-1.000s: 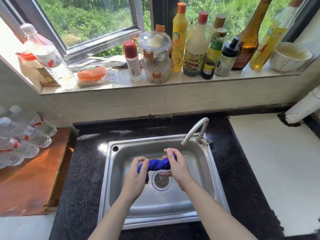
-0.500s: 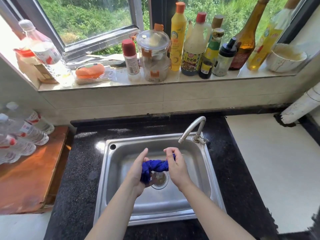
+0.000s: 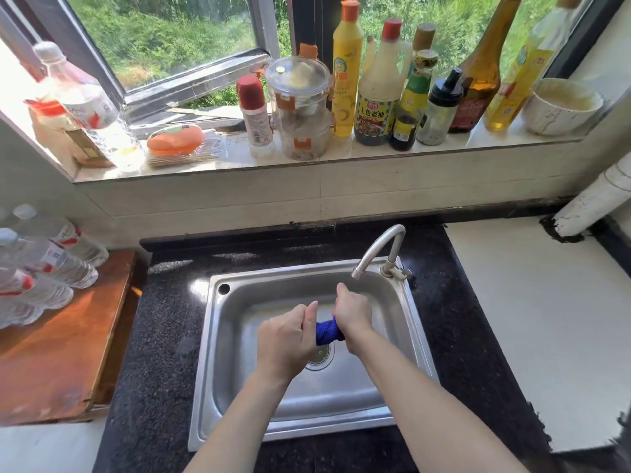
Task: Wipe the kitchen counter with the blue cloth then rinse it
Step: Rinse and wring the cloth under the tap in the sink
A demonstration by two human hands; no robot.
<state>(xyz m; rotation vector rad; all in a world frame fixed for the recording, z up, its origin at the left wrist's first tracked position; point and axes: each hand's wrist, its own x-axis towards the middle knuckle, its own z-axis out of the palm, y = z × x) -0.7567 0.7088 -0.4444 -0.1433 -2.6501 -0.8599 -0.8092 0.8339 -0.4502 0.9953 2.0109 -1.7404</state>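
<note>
Our left hand (image 3: 286, 339) and right hand (image 3: 353, 310) both gripping twisted blue cloth (image 3: 328, 332) over sink (image 3: 396, 322) drain (image 3: 319, 356), tap (image 3: 379, 249) just beyond.

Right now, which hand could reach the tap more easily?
Likely the right hand: it grips the blue cloth close to the tap, at the right rear corner of the sink. The left hand is farther.

A yellow bottle (image 3: 346, 73) and a white bowl (image 3: 561, 107) stand on the far ledge (image 3: 368, 150). Water bottles (image 3: 68, 268) lie at left.
</note>
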